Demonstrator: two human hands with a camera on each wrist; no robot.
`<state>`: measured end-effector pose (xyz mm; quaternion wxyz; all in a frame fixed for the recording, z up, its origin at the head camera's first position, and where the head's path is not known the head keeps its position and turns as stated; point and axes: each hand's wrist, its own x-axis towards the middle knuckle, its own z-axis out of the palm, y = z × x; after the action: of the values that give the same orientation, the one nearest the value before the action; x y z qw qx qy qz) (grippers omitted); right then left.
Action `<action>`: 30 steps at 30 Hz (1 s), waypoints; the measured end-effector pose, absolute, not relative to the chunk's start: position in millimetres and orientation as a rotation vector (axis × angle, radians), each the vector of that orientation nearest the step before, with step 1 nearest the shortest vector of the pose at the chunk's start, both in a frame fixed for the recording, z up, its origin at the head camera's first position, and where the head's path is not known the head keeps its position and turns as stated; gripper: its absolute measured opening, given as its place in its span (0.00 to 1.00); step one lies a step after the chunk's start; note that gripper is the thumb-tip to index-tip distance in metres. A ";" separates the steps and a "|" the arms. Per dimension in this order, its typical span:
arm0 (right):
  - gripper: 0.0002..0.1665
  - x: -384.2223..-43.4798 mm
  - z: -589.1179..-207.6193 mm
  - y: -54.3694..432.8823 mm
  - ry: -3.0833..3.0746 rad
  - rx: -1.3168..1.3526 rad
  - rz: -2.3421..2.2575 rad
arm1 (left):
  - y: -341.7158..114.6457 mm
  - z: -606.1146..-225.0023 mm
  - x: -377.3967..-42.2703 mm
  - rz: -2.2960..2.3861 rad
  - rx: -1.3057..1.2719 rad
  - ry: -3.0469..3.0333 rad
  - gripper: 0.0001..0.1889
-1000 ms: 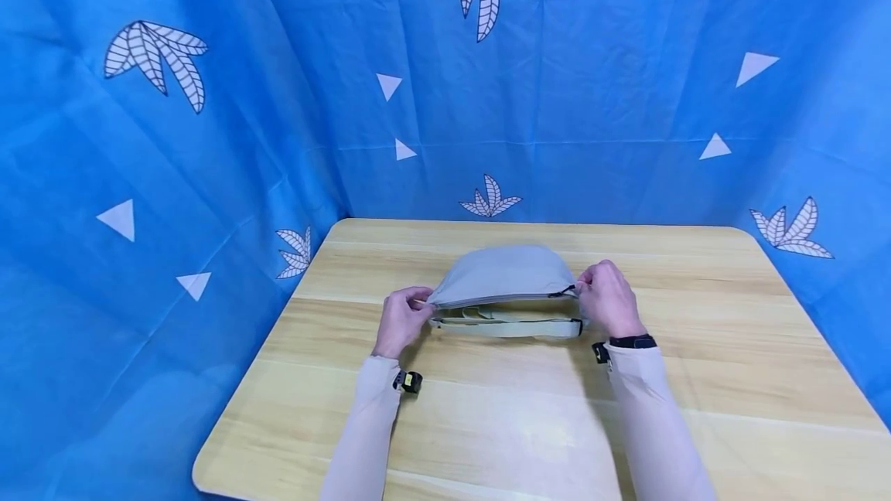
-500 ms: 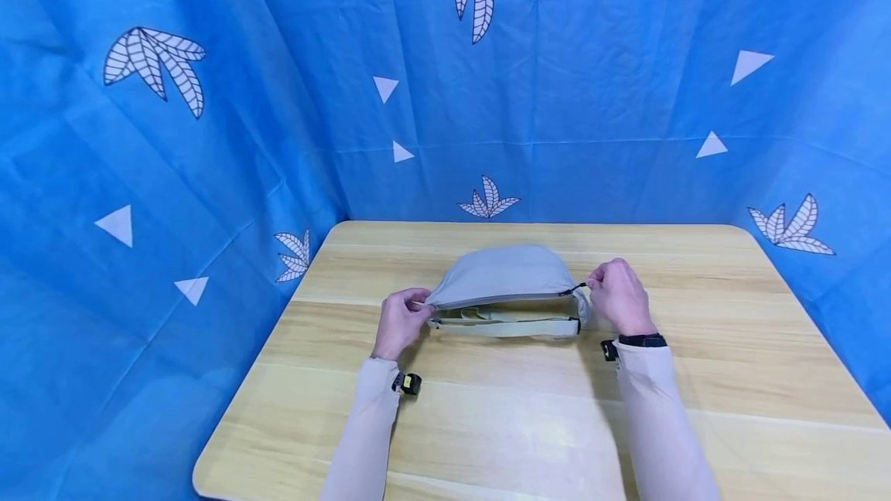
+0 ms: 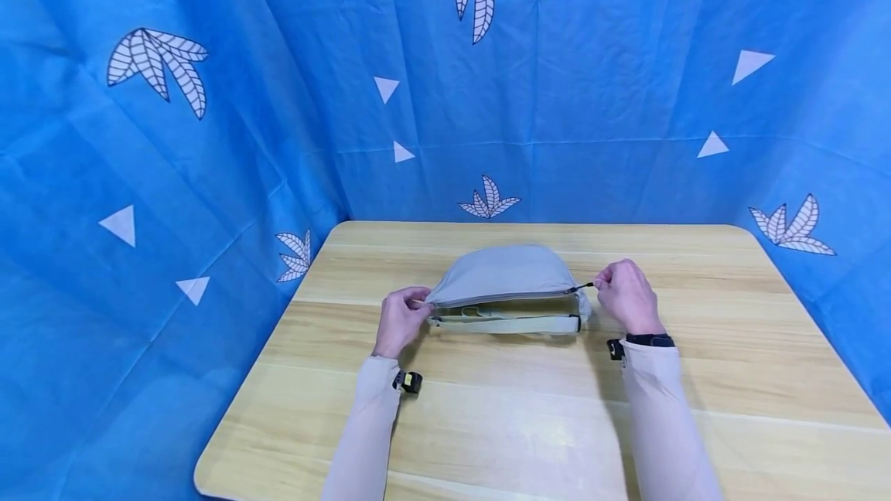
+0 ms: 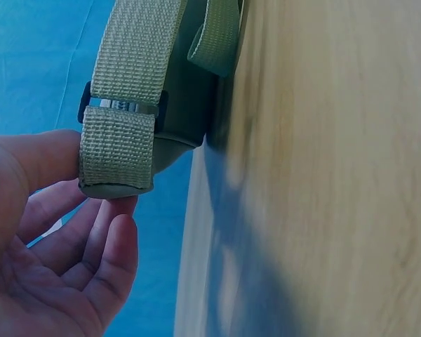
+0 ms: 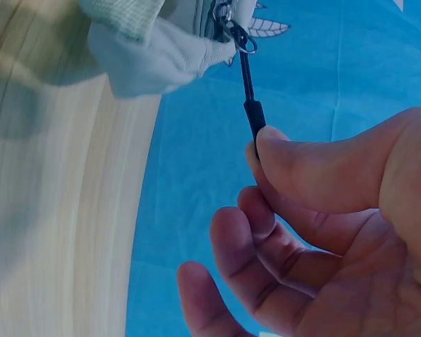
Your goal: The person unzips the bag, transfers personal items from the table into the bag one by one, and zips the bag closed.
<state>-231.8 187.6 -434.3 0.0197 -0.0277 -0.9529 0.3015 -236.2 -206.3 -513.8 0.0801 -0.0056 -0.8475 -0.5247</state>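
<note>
A pale grey waist bag lies on the table, its long zipper side facing me and a webbing strap running along the front. My left hand pinches the bag's left end; in the left wrist view the thumb presses the strap end beside a dark buckle. At the other end, my right hand pinches a black cord zipper pull between thumb and forefinger. The cord is stretched taut from the metal slider. Its other fingers are loosely bent.
A light wood table with rounded corners carries the bag near its far side. Blue curtains with white leaf and triangle prints hang behind and to the left. Each wrist wears a small black camera.
My right hand has moved a little to the right, away from the bag, drawing the black zipper pull out straight. My left hand stays at the left end.
</note>
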 end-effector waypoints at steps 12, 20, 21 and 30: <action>0.12 -229.0 -429.2 200.5 -3.000 -0.180 0.965 | -199.1 -518.4 -244.5 -1.607 -0.007 -2.530 0.14; 0.14 -229.5 -432.0 203.7 -3.047 -0.211 0.996 | -196.4 -522.7 -254.6 -1.606 0.016 -2.522 0.14; 0.14 -229.2 -432.6 204.9 -3.050 -0.220 0.993 | -195.5 -522.7 -256.2 -1.608 0.015 -2.523 0.14; 0.15 -229.1 -436.5 217.5 -3.051 -0.228 1.026 | -187.6 -521.5 -268.3 -1.591 0.009 -2.538 0.14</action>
<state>-229.1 217.5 -436.5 -0.0428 -0.0707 -0.9446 0.3175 -268.3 -187.6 -521.5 0.0729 0.0029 -0.8450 -0.5297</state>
